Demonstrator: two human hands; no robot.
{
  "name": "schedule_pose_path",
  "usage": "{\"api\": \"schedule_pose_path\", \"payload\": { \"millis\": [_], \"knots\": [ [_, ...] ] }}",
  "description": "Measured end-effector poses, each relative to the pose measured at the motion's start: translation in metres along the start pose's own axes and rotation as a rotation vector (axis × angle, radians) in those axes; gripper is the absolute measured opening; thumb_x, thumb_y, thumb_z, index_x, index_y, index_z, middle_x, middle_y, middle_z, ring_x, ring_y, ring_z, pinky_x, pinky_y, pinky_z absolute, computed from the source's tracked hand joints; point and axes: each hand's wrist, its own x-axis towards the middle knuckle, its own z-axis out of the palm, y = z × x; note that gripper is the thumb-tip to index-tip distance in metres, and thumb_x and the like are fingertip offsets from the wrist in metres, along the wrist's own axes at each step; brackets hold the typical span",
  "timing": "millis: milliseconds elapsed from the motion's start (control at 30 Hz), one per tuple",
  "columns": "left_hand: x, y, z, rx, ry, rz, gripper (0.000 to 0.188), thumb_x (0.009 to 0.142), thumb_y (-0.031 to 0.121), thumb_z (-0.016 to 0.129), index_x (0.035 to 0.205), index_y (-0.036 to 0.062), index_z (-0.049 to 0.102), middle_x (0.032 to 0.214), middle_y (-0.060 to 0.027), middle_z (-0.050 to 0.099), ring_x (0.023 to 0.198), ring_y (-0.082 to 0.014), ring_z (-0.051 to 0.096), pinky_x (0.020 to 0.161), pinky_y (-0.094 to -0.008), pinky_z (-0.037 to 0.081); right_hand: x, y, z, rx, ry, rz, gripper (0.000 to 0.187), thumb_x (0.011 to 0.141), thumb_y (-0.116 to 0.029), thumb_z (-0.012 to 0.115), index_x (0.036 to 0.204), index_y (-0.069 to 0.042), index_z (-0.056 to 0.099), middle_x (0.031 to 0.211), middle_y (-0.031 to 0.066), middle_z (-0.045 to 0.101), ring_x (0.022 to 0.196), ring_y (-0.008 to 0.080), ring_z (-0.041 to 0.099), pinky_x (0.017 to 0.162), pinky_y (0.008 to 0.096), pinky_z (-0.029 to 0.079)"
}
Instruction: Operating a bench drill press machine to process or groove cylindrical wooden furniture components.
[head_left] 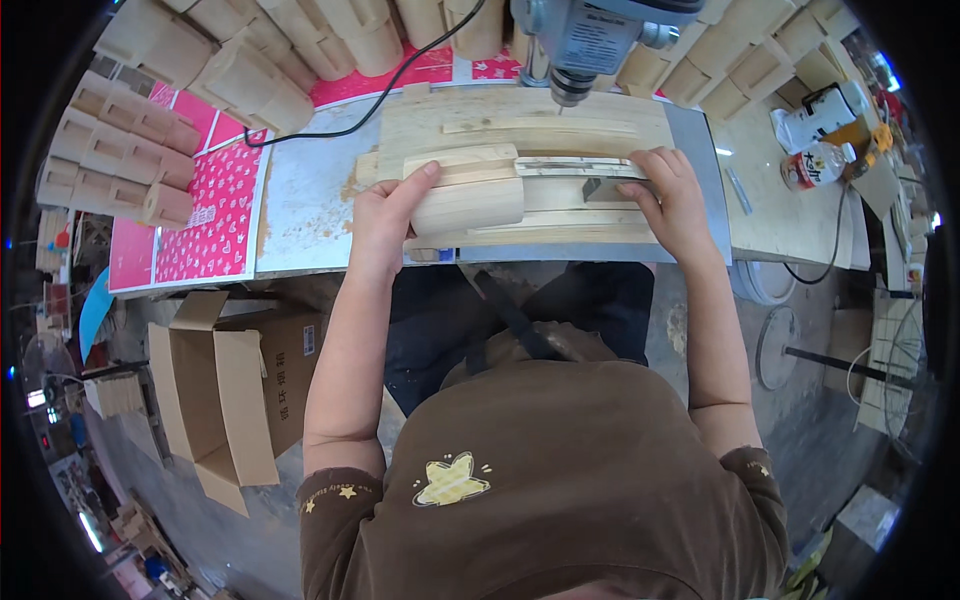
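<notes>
My left hand (385,215) is wrapped round the left end of a rounded, pale wooden block (468,200) with a lengthwise groove. The block lies on a wooden jig board (650,125) on the bench. To its right a narrow pale strip (575,167) with dark marks along its edge runs up to my right hand (672,195). The fingers of my right hand curl over that strip's right end, and the thumb is tucked beneath. Close to the thumb stands a small grey metal plate (593,188). The drill press chuck (570,88) hangs beyond the block, apart from it.
Stacks of similar wooden blocks (120,145) line the bench's left and far sides. A black cable (385,95) crosses the pink-patterned sheet (205,215). At right are a plastic bottle (818,165) and a thin blue tool (739,190). An open cardboard box (240,400) stands on the floor at left.
</notes>
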Motion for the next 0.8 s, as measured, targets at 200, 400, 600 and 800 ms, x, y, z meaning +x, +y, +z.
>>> {"api": "schedule_pose_path", "payload": {
  "millis": [200, 400, 600, 800],
  "knots": [
    [0.002, -0.011, 0.045, 0.123, -0.180, -0.022, 0.043, 0.073, 0.036, 0.077, 0.079, -0.0035, 0.063, 0.066, -0.0042, 0.058, 0.056, -0.0079, 0.051, 0.050, -0.0206, 0.040, 0.002, -0.002, 0.007, -0.056, -0.010, -0.057, 0.031, 0.069, -0.011, 0.071, 0.097, -0.005, 0.059, 0.089, 0.0082, 0.058, 0.086, 0.0294, 0.052, 0.076, 0.0382, 0.042],
    [-0.002, -0.037, 0.062, 0.188, -0.218, 0.420, 0.051, 0.070, 0.019, 0.080, 0.109, -0.0029, 0.056, 0.095, -0.0073, 0.061, 0.083, -0.0172, 0.058, 0.077, -0.0296, 0.047, -0.001, 0.022, 0.004, -0.043, 0.088, -0.003, 0.036, 0.065, -0.009, 0.073, 0.099, -0.006, 0.060, 0.089, 0.0083, 0.059, 0.085, 0.0299, 0.052, 0.076, 0.0384, 0.042],
    [0.017, -0.053, 0.070, 0.742, 0.015, 0.905, 0.074, 0.056, 0.020, 0.083, 0.121, 0.0023, 0.052, 0.106, -0.0131, 0.054, 0.099, -0.0309, 0.050, 0.089, -0.0420, 0.038, 0.024, 0.029, 0.015, -0.147, 0.089, 0.064, 0.035, 0.068, -0.012, 0.073, 0.101, -0.009, 0.062, 0.091, 0.0082, 0.060, 0.089, 0.0303, 0.054, 0.088, 0.0443, 0.041],
    [0.034, -0.059, 0.046, 0.851, 0.104, 0.796, 0.069, 0.057, 0.027, 0.081, 0.119, 0.0086, 0.057, 0.092, -0.0051, 0.055, 0.093, -0.0250, 0.049, 0.087, -0.0408, 0.031, 0.032, 0.023, 0.040, -0.126, 0.115, -0.015, 0.037, 0.068, -0.014, 0.073, 0.103, -0.011, 0.061, 0.096, 0.0062, 0.061, 0.099, 0.0289, 0.055, 0.099, 0.0513, 0.035]
  ]
}}
